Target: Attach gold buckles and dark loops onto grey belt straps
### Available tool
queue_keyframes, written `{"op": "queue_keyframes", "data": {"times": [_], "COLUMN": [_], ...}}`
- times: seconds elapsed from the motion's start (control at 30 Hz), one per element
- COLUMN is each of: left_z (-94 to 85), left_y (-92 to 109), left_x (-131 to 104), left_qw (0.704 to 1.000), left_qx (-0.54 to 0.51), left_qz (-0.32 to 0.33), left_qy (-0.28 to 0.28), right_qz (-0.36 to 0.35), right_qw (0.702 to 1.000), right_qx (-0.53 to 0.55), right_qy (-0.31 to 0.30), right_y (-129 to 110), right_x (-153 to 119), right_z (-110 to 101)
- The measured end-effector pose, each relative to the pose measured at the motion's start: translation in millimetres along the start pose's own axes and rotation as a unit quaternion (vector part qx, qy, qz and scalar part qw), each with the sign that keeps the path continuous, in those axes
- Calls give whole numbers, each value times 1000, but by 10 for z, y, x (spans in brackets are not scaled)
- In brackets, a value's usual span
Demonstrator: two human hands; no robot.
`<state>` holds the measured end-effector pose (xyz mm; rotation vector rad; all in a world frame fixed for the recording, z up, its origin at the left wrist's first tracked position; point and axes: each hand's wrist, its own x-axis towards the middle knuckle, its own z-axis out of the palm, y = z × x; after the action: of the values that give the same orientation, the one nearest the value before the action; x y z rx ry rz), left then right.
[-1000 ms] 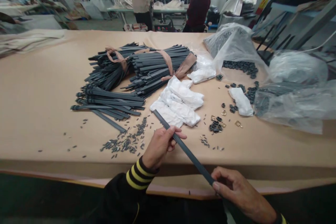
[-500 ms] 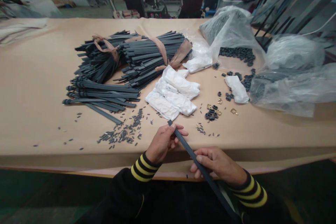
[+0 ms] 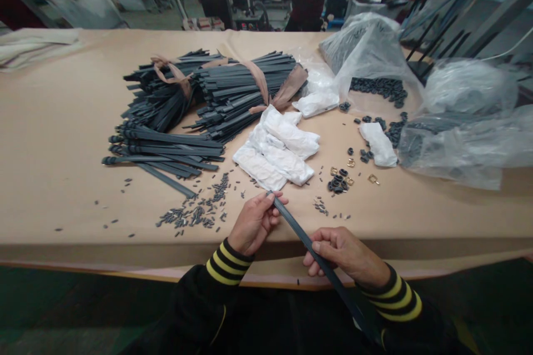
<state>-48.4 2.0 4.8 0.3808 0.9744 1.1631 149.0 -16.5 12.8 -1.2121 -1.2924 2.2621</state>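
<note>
Tabletop (image 3: 62,133), hands (image 3: 253,224) apart along strap (image 3: 295,224)

white packets (image 3: 277,150) are blocking the way ahead
tied straps (image 3: 233,94) are rising behind; table (image 3: 50,144) is lying open at left

Along the bottom of the frame we see a black left sleeve (image 3: 183,305) and a matching right sleeve (image 3: 433,327), each ending in a snug left cuff (image 3: 227,264) or right cuff (image 3: 393,295) ringed with three yellow bands. We notice thin yellow piping (image 3: 217,326) curving at lower left of centre, and bare hands (image 3: 252,224).
</note>
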Motion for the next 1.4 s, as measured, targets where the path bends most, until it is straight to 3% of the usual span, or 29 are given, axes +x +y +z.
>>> {"op": "queue_keyframes", "data": {"times": [0.23, 0.37, 0.57, 0.7, 0.97, 1.07, 1.13, 1.2, 1.27, 1.3, 1.4], "left_z": [56, 108, -106, -220, -221, -183, -117, -36, 26, 40, 17], "left_y": [-37, -62, 253, 368, 373, 306, 206, 100, 33, 22, 58], "left_x": [-24, 14, 317, 426, 426, 393, 348, 289, 231, 208, 176], "left_qw": [996, 988, 960, 958, 961, 963, 963, 965, 973, 979, 991], "left_qx": [81, 151, 225, 232, 222, 223, 229, 229, 201, 178, 124], "left_qz": [26, 12, 137, 137, 136, 131, 124, 112, 97, 87, 54], "left_qy": [9, -23, 97, 97, 90, 81, 69, 58, 50, 42, -6], "right_qz": [-31, -57, 8, 26, 29, -7, -84, -180, -234, -233, -141], "right_qw": [999, 997, 992, 990, 993, 999, 990, 932, 873, 875, 965], "right_qx": [-13, 50, 126, 139, 113, 40, -101, -270, -367, -368, -201], "right_qy": [11, 3, -2, 16, 24, 12, 60, 159, 219, 211, 89], "right_y": [-64, -162, -221, -218, -233, -246, -260, -269, -259, -247, -202], "right_x": [107, 303, 469, 464, 452, 463, 487, 520, 548, 556, 541], "right_z": [45, 87, 39, 38, 52, 82, 135, 196, 234, 237, 187]}}
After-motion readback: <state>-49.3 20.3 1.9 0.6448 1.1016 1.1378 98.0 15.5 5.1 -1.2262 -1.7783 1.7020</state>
